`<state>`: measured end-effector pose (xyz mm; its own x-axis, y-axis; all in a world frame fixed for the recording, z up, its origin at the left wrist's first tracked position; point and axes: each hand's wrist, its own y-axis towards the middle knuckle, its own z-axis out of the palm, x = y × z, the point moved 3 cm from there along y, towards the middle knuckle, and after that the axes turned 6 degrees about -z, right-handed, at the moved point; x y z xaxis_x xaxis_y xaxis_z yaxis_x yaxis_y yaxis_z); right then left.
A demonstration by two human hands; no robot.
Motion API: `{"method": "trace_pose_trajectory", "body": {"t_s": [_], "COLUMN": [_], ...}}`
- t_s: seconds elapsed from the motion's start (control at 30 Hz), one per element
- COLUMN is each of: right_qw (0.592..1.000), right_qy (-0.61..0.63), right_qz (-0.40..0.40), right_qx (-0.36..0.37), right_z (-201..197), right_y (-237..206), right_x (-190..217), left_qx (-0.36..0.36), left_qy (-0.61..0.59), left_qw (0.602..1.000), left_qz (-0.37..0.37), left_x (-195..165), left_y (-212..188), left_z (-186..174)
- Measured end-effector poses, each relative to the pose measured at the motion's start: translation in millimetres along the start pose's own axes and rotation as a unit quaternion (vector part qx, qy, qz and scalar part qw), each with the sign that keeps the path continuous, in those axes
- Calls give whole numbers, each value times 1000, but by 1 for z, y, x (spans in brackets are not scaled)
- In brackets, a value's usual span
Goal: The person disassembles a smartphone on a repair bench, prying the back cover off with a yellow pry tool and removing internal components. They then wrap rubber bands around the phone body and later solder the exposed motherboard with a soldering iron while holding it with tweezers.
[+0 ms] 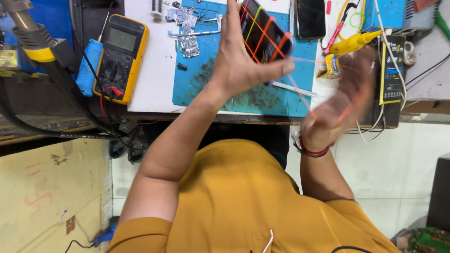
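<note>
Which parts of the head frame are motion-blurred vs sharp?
Head view: right hand heavily motion-smeared, orange bands streaking from it; left hand and the banded phone it holds mostly sharp; multimeter and blue mat crisp. Lighting even, no strong glare.

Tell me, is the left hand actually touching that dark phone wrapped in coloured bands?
Touching. The head view shows the left hand gripping the phone, palm against its near edge with no gap visible.

a white workbench [154,89] with a blue mat [197,84] stands over pale floor tiles [398,168]
</note>
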<state>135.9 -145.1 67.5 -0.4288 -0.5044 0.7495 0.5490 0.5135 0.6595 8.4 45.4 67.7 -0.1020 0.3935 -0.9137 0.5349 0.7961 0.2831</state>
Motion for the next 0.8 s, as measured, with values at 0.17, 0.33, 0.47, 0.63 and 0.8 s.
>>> {"method": "trace_pose_trajectory", "body": {"t_s": [0.17, 0.33, 0.47, 0.63, 0.8], "right_qw": [907, 925, 887, 885, 852], "right_qy": [194, -5, 31, 114, 187], "right_qz": [310, 257, 335, 337, 430], "right_qx": [211, 280, 317, 300, 234], "right_z": [24, 10, 3, 2, 24], "right_y": [10, 10, 8, 17, -26], "right_x": [-25, -45, -83, -95, -62], "left_qx": [127, 302, 325, 319, 109], "left_qy": [139, 252, 275, 271, 299], "left_qw": [968, 894, 876, 891, 938], "left_qz": [167, 214, 226, 178, 135], "left_x": [-29, -38, -33, -19, -2], "left_y": [-11, -39, -44, -48, -52], "left_z": [-15, -1, 4, -4, -16]}}
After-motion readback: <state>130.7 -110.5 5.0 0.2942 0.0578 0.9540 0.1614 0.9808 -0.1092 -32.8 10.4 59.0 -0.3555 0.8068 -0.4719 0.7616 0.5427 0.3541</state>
